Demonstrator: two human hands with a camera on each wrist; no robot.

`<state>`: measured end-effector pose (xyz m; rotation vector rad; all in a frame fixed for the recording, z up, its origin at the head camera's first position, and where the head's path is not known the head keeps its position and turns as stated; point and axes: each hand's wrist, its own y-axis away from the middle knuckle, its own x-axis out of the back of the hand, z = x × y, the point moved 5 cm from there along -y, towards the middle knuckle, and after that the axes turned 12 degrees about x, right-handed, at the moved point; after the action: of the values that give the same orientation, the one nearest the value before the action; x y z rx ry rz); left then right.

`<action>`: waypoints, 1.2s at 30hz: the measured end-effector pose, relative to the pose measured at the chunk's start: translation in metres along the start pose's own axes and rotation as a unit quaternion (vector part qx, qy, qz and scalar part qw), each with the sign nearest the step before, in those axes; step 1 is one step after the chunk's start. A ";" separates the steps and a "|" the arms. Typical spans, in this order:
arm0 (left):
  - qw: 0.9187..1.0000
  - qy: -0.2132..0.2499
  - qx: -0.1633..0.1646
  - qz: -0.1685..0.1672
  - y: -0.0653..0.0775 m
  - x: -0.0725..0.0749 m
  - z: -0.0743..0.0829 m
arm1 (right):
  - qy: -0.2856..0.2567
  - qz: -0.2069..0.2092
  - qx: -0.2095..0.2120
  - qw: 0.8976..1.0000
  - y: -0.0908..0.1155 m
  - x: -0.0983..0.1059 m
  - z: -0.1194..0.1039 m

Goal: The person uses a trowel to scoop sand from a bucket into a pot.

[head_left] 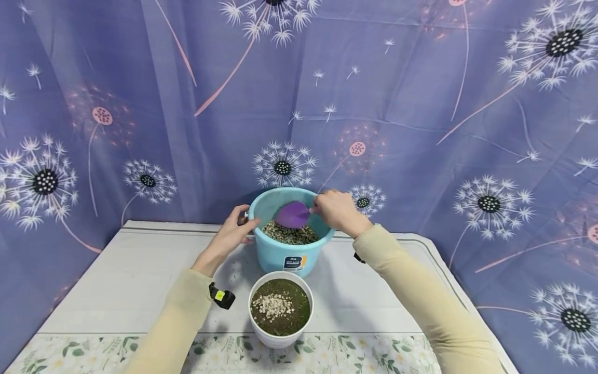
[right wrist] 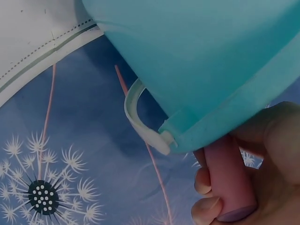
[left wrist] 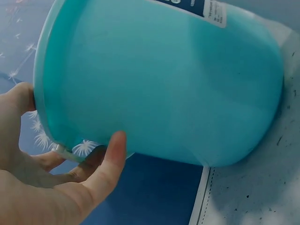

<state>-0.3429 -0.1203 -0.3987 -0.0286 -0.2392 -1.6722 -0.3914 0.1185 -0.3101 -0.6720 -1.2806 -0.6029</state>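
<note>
Scoop (head_left: 292,214), one, purple, sits inside one blue bucket (head_left: 271,254); right hand (head_left: 340,210) curls fingers round its handle (right wrist: 229,178), left hand (head_left: 228,235) holds the bucket's rim (left wrist: 41,98). One white pot (head_left: 275,341) shares the white table (head_left: 374,311), before one dandelion-print curtain (head_left: 224,156).

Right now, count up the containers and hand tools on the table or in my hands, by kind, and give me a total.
Turquoise bucket: 1
White flowerpot: 1
Purple scoop, held in the right hand: 1
Total: 3
</note>
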 end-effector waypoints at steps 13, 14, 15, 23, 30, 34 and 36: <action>1.000 0.006 0.001 0.008 0.001 -0.003 0.000 | 0.067 -0.026 -0.013 0.997 -0.020 -0.010 -0.014; 1.000 0.005 0.001 0.010 0.001 -0.002 0.000 | 0.069 -0.022 -0.010 0.997 -0.020 -0.010 -0.016; 1.000 0.005 0.001 0.011 0.001 -0.002 0.000 | 0.068 -0.018 -0.006 0.997 -0.020 -0.011 -0.017; 1.000 -0.008 -0.006 0.022 -0.001 -0.001 -0.002 | 0.017 -0.023 0.042 0.999 -0.012 -0.016 -0.031; 1.000 0.002 -0.006 0.016 -0.001 -0.003 -0.002 | -0.077 -0.086 0.101 0.988 -0.001 -0.008 -0.035; 1.000 0.008 -0.006 0.015 0.001 -0.004 -0.002 | -0.140 -0.124 0.122 0.975 0.006 0.001 -0.029; 1.000 0.008 -0.006 0.014 0.001 -0.003 -0.001 | -0.181 -0.138 0.119 0.967 0.010 0.006 -0.024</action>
<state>-0.3409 -0.1175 -0.4001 -0.0264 -0.2161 -1.6458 -0.3675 0.1075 -0.3093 -0.4162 -1.7760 -0.5540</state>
